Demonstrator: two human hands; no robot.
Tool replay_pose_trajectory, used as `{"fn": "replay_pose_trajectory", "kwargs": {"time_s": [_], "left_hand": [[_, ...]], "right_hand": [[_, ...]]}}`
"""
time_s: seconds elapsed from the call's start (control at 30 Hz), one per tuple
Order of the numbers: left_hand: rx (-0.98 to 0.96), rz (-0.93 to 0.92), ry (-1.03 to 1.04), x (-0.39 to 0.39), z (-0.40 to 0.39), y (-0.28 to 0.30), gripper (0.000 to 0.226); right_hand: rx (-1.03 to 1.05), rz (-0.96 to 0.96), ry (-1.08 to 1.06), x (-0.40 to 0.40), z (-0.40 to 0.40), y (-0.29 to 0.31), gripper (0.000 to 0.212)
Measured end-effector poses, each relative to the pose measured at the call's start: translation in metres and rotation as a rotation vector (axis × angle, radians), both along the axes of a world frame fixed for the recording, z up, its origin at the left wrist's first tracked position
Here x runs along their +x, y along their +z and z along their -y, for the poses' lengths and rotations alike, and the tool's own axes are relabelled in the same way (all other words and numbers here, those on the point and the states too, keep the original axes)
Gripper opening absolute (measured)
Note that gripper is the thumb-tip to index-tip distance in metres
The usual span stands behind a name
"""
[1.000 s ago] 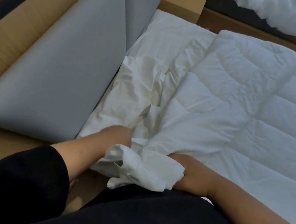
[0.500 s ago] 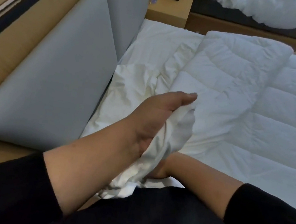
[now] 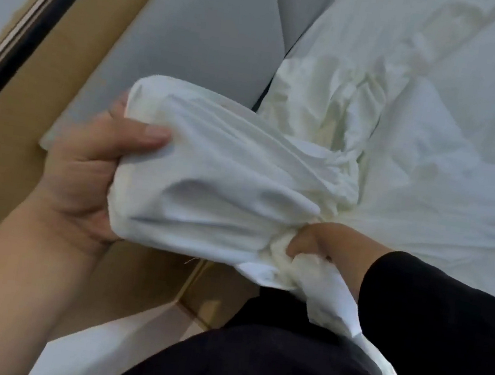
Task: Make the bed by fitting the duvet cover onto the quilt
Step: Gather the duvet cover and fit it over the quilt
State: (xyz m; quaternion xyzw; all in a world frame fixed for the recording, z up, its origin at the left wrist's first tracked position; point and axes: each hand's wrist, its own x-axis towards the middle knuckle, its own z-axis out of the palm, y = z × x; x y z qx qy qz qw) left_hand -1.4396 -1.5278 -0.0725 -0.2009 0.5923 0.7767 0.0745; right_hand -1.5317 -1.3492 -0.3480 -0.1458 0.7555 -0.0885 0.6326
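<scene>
We see our left hand (image 3: 83, 178) gripping the bunched white duvet cover (image 3: 223, 190) at its rounded end, thumb pressed across the cloth and fingers hidden behind it. Our right hand (image 3: 320, 244) is curled tight around the gathered neck of the same cover, close to our dark sleeve (image 3: 442, 323). The cover is lifted above the bed's edge, trailing back to the white quilt (image 3: 451, 135) spread beside the grey headboard (image 3: 202, 43).

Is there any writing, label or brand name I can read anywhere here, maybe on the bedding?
None. The duvet cover, held by the left hand and right hand, shows plain white cloth. The quilt and grey headboard carry no text either.
</scene>
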Motion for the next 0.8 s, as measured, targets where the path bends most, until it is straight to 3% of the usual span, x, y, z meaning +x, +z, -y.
{"fn": "replay_pose_trajectory", "kwargs": {"time_s": [0.1, 0.2, 0.23, 0.3, 0.37, 0.43, 0.5, 0.57, 0.6, 0.63, 0.7, 0.73, 0.8], "left_hand": [[-0.094, 0.153, 0.081, 0.01, 0.002, -0.03, 0.042], [-0.35, 0.378, -0.037, 0.018, -0.002, -0.066, 0.03], [-0.425, 0.436, -0.078, 0.02, 0.0, -0.078, 0.029], [-0.506, 0.482, -0.084, 0.019, 0.004, -0.102, 0.023], [-0.459, 0.494, 0.026, 0.018, 0.011, -0.125, 0.021], [-0.25, 0.488, 0.231, 0.014, 0.021, -0.137, 0.021], [-0.199, 0.439, 0.268, 0.011, 0.035, -0.147, 0.028], [-0.521, 0.523, 0.005, 0.004, 0.049, -0.161, 0.066], [-0.757, 0.618, -0.188, 0.001, 0.055, -0.169, 0.072], [-0.959, 0.714, -0.4, -0.002, 0.058, -0.177, 0.064], [-1.166, 0.861, -0.726, -0.008, 0.061, -0.187, 0.027], [-1.215, 0.876, -0.76, -0.01, 0.063, -0.192, 0.018], [-1.207, 0.766, -0.618, -0.015, 0.068, -0.195, 0.022]], "right_hand": [[-0.147, -0.18, -0.002, 0.017, 0.019, -0.002, 0.068], [-0.566, -0.477, -0.096, 0.043, 0.036, 0.0, 0.077], [-0.74, -0.538, -0.166, 0.047, 0.036, 0.001, 0.082], [-0.899, -0.548, -0.216, 0.052, 0.028, -0.006, 0.091], [-0.84, -0.725, -0.099, 0.06, 0.015, -0.022, 0.099], [-0.679, -0.974, 0.002, 0.061, 0.003, -0.034, 0.104], [-0.488, -1.026, 0.033, 0.055, -0.002, -0.038, 0.112], [-0.356, -0.97, 0.048, 0.045, -0.001, -0.041, 0.115], [-0.32, -0.948, 0.057, 0.04, 0.002, -0.043, 0.114], [-0.299, -0.936, 0.09, 0.035, 0.007, -0.044, 0.111], [-0.296, -0.932, 0.196, 0.027, 0.016, -0.047, 0.092], [-0.319, -0.926, 0.265, 0.026, 0.02, -0.05, 0.079], [-0.376, -0.913, 0.348, 0.025, 0.023, -0.059, 0.062]]}}
